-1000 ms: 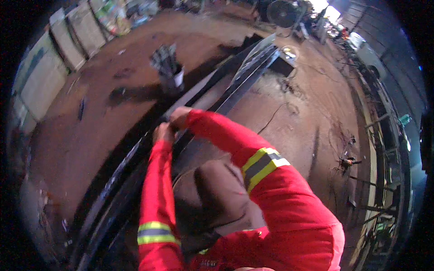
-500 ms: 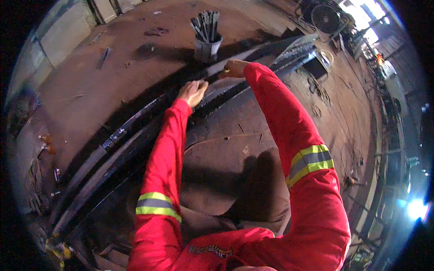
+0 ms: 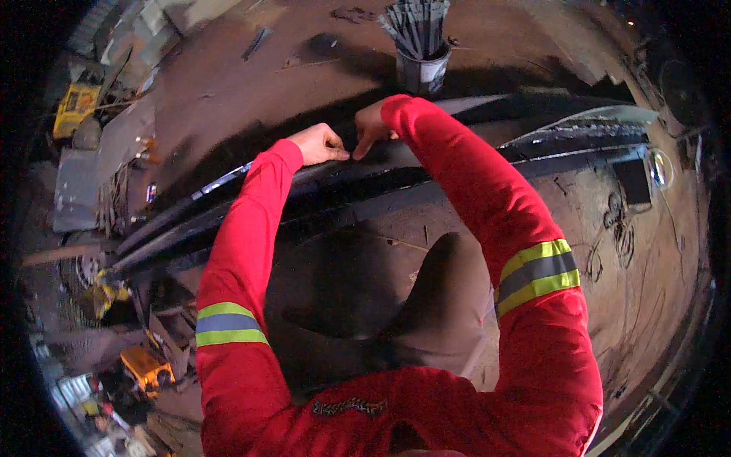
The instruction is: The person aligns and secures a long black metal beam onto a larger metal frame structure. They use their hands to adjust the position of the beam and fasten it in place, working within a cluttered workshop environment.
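A long, dark, curved metal beam (image 3: pixel 396 177) lies across in front of me, built of several parallel edges. Over its far edge, my left hand (image 3: pixel 320 145) is closed in a pinch, thumb and fingers pressed together. Close beside it, my right hand (image 3: pixel 371 128) is curled, with one digit pointing down toward the left fingertips. Anything between the fingers is too small or dark to make out. Beyond the beam stands a bucket (image 3: pixel 422 72) packed with flat grey metal strips (image 3: pixel 417 29).
At the beam's right end sit a dark box (image 3: pixel 633 183) and coiled cable (image 3: pixel 623 236). Clutter fills the left side, including a yellow case (image 3: pixel 77 110), a grey panel (image 3: pixel 76 190) and an orange-yellow object (image 3: pixel 148 369). My bent knee (image 3: pixel 445 278) is on the near side.
My view has swung left, so the beam lies flatter and the left-hand clutter shows. Both hands have drawn together until their fingertips nearly meet.
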`<state>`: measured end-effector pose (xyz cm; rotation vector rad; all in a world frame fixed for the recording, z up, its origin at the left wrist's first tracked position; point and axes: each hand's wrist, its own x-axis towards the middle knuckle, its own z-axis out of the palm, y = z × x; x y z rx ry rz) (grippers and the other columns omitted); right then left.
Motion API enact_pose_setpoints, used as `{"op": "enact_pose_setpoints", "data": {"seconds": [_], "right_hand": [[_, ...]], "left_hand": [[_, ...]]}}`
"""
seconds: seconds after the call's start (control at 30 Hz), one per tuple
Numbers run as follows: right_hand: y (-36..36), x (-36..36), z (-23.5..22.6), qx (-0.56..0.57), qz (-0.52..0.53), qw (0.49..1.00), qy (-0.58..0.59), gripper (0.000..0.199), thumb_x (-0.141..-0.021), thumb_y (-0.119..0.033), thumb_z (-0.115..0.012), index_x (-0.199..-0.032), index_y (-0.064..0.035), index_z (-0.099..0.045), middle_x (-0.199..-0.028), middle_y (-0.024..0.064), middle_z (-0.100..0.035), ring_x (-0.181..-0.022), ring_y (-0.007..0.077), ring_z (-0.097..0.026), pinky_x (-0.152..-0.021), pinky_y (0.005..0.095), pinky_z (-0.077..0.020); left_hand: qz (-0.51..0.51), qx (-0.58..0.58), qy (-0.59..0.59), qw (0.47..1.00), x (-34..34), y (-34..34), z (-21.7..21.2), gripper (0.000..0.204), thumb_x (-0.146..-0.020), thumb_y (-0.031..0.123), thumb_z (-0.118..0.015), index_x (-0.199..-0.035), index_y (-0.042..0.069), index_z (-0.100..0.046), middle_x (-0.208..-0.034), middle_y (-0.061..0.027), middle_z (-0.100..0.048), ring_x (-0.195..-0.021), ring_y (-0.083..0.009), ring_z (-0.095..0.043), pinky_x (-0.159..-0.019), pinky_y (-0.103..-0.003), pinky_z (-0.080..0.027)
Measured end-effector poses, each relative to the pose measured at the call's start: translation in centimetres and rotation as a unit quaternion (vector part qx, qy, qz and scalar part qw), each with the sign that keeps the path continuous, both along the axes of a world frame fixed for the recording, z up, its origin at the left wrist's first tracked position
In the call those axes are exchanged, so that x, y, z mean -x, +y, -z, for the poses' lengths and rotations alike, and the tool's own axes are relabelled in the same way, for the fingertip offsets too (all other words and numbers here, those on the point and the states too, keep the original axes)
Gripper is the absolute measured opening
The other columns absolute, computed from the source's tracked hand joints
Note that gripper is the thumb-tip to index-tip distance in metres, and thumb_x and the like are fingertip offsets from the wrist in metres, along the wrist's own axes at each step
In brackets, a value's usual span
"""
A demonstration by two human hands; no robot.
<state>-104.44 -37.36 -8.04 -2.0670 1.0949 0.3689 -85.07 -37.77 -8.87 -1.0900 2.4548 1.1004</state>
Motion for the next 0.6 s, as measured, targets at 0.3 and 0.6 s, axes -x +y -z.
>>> {"op": "enact_pose_setpoints", "data": {"seconds": [0.3,0.6], "right_hand": [[-0.3,-1.7,2.1,0.093,-0.164,0.981,-0.041,0.048,-0.070,-0.043,-0.073,-0.087,0.0016,-0.066,-0.079,0.0161,-0.066,-0.074,0.0275,-0.062,-0.066,0.0409,-0.0448],[-1.2,-1.6,1.6,0.072,-0.119,0.990,-0.005,0.047,-0.069,-0.041,-0.073,-0.091,-0.0006,-0.066,-0.088,0.0162,-0.067,-0.082,0.0316,-0.063,-0.071,0.0410,-0.0465]], "left_hand": [[-0.060,0.066,-0.010,0.996,1.6,2.5,0.2,0.021,-0.078,0.021,-0.068,-0.085,0.001,-0.066,-0.072,-0.0174,-0.063,-0.064,-0.0242,-0.058,-0.063,-0.037,-0.045],[-0.064,-0.077,0.039,0.994,-0.5,0.2,1.3,0.016,-0.077,0.014,-0.067,-0.083,0.000,-0.064,-0.069,-0.0062,-0.063,-0.065,-0.0084,-0.053,-0.063,-0.031,-0.045]]}}
